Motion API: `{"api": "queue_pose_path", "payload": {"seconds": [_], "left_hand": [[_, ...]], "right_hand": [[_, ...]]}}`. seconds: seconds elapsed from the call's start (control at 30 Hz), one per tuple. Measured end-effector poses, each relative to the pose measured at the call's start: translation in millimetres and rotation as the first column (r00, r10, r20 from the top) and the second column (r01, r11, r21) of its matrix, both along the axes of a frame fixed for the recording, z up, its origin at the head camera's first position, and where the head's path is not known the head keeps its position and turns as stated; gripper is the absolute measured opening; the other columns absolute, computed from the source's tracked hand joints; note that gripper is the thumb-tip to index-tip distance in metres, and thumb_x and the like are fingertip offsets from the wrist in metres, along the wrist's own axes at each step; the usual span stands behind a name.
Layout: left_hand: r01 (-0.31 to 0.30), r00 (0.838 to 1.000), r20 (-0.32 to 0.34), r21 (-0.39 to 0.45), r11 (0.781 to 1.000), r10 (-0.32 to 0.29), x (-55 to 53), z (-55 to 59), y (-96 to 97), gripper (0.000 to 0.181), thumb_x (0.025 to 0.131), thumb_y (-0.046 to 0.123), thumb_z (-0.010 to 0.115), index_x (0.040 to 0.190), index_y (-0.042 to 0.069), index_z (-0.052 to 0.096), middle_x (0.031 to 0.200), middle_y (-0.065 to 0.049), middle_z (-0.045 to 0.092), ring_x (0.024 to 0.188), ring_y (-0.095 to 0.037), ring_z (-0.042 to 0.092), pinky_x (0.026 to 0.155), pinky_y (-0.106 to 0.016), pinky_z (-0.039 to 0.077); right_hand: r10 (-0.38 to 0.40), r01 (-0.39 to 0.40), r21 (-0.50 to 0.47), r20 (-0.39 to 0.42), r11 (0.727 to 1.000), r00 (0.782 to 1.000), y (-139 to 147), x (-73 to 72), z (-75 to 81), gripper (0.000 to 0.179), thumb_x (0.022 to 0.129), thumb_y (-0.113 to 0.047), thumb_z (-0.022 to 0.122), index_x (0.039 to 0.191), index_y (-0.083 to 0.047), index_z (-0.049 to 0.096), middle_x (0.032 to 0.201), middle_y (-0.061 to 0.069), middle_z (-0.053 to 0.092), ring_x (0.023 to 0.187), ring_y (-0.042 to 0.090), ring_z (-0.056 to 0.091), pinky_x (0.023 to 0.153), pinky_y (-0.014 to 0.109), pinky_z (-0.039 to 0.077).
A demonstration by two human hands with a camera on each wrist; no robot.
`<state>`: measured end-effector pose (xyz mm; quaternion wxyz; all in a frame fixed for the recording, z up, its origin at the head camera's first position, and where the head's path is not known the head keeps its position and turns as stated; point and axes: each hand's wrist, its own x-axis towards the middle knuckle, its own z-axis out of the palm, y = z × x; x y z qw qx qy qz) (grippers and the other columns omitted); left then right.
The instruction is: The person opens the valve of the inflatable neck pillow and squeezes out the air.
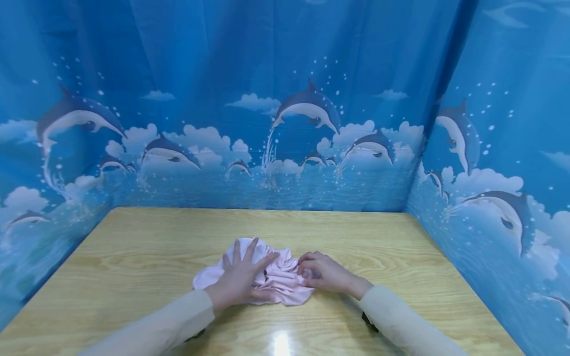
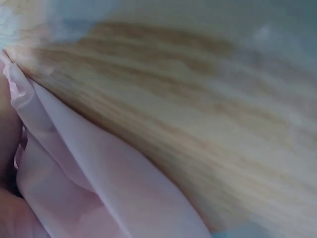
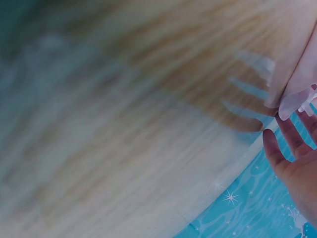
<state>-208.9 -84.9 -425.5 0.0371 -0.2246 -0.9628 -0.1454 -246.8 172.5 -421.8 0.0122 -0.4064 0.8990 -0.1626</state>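
Note:
A crumpled pale pink cloth (image 1: 285,277) lies bunched on the wooden table in the head view, with a small dark spot near its middle. My left hand (image 1: 240,274) rests on its left part, fingers spread wide. At the cloth's right edge is my right hand (image 1: 327,273), its fingers bent loosely and a gap between them and the thumb. In the left wrist view, a smooth fold of the cloth (image 2: 114,173) slopes down beside part of the hand. The right wrist view has the fingertips of the right hand (image 3: 299,158) touching the cloth's edge (image 3: 302,79).
The light wood-grain table (image 1: 147,237) extends around the cloth on all sides. Behind it and to both sides hang blue curtains (image 1: 213,64) printed with dolphins and clouds. A bright light reflection shows near the table's front.

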Motion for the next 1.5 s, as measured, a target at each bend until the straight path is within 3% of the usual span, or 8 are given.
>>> {"api": "queue_pose_path", "payload": {"seconds": [0.13, 0.3, 0.43, 0.6, 0.87, 1.2, 1.5], "left_hand": [[0.081, 0.996, -0.020, -0.068, 0.994, -0.082, -2.2, -0.6, 0.0, 0.091, 0.059, 0.076, 0.060, 0.139, 0.044, 0.030, 0.152, -0.017, 0.009, 0.128, -0.062, 0.005, 0.090, -0.079, 0.014], [0.158, 0.987, -0.006, -0.135, 0.978, -0.160, -5.1, 0.5, 0.0, 0.080, 0.066, 0.073, 0.058, 0.136, 0.043, 0.036, 0.151, -0.015, 0.019, 0.126, -0.063, 0.013, 0.087, -0.079, 0.019], [0.179, 0.983, -0.013, -0.174, 0.968, -0.184, -6.6, 2.0, 1.9, 0.070, 0.073, 0.070, 0.054, 0.135, 0.041, 0.040, 0.149, -0.015, 0.025, 0.123, -0.063, 0.021, 0.084, -0.079, 0.023], [0.184, 0.975, -0.088, -0.210, 0.960, -0.206, -9.3, -1.2, 3.2, 0.061, 0.079, 0.066, 0.050, 0.133, 0.037, 0.044, 0.145, -0.017, 0.033, 0.119, -0.061, 0.031, 0.081, -0.077, 0.031], [0.170, 0.972, -0.123, -0.220, 0.961, -0.200, -12.4, -4.1, 3.5, 0.050, 0.084, 0.058, 0.049, 0.130, 0.038, 0.046, 0.142, -0.015, 0.036, 0.117, -0.054, 0.038, 0.081, -0.074, 0.034], [0.155, 0.978, -0.105, -0.218, 0.963, -0.181, -12.1, -2.8, 4.8, 0.049, 0.085, 0.057, 0.050, 0.130, 0.038, 0.046, 0.142, -0.014, 0.035, 0.118, -0.053, 0.037, 0.083, -0.074, 0.033], [0.148, 0.988, -0.026, -0.136, 0.980, -0.153, -10.5, -0.5, 2.8, 0.064, 0.082, 0.061, 0.051, 0.138, 0.035, 0.036, 0.146, -0.015, 0.030, 0.122, -0.059, 0.028, 0.085, -0.077, 0.027]], "right_hand": [[-0.003, 0.003, 0.000, 0.006, 1.000, 1.000, -1, 0.0, 0.7, 0.015, 0.081, -0.025, 0.067, 0.094, -0.018, 0.064, 0.115, 0.004, 0.058, 0.106, 0.023, 0.053, 0.091, 0.044, 0.043], [0.001, -0.001, 0.000, 0.013, 1.000, 1.000, 0, -1.4, 0.3, 0.015, 0.082, -0.025, 0.066, 0.094, -0.018, 0.064, 0.115, 0.003, 0.058, 0.106, 0.022, 0.053, 0.091, 0.043, 0.043], [-0.001, 0.001, 0.001, 0.022, 1.000, 1.000, 0, -2.3, -0.9, 0.015, 0.082, -0.026, 0.066, 0.095, -0.018, 0.064, 0.115, 0.003, 0.058, 0.106, 0.022, 0.053, 0.091, 0.043, 0.043], [-0.007, 0.007, 0.002, 0.020, 1.000, 1.000, 0, -2.1, -1.3, 0.015, 0.082, -0.026, 0.066, 0.094, -0.018, 0.064, 0.115, 0.003, 0.058, 0.106, 0.022, 0.053, 0.091, 0.043, 0.043], [-0.016, 0.016, 0.007, 0.023, 1.000, 1.000, -2, -1.6, -1.7, 0.015, 0.082, -0.028, 0.066, 0.094, -0.019, 0.064, 0.116, 0.003, 0.058, 0.106, 0.022, 0.053, 0.091, 0.044, 0.043], [-0.015, 0.015, 0.008, 0.027, 1.000, 1.000, -1, -0.3, 0.1, 0.015, 0.082, -0.029, 0.066, 0.094, -0.019, 0.064, 0.116, 0.003, 0.057, 0.107, 0.022, 0.053, 0.092, 0.044, 0.044], [0.006, -0.006, 0.015, -0.038, 1.000, 0.999, 3, 0.1, 0.3, 0.018, 0.082, -0.030, 0.066, 0.096, -0.018, 0.063, 0.115, 0.005, 0.058, 0.105, 0.024, 0.055, 0.088, 0.046, 0.045]]}}
